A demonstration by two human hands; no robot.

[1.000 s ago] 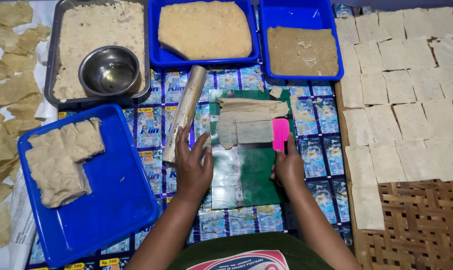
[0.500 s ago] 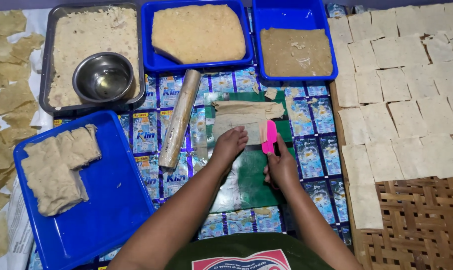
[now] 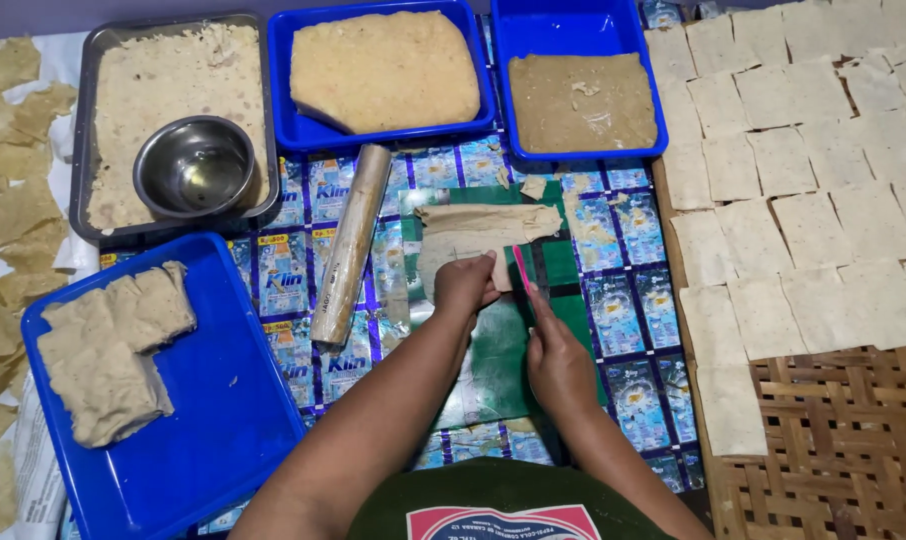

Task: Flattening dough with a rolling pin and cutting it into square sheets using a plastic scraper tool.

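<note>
A thin sheet of pale dough lies on a green plastic mat in the middle. My left hand presses down on the near edge of the dough. My right hand grips a pink scraper with its blade set against the dough beside my left fingers. A rolling pin wrapped in plastic lies just left of the mat.
A blue tray with cut dough slabs sits at the near left. A grey tray holds dough and a steel bowl. Two blue trays of dough stand at the back. Square dough sheets cover a woven rack on the right.
My left hand moved up from beside the rolling pin onto the dough. My right hand turned the pink scraper on edge and brought it against the dough.
</note>
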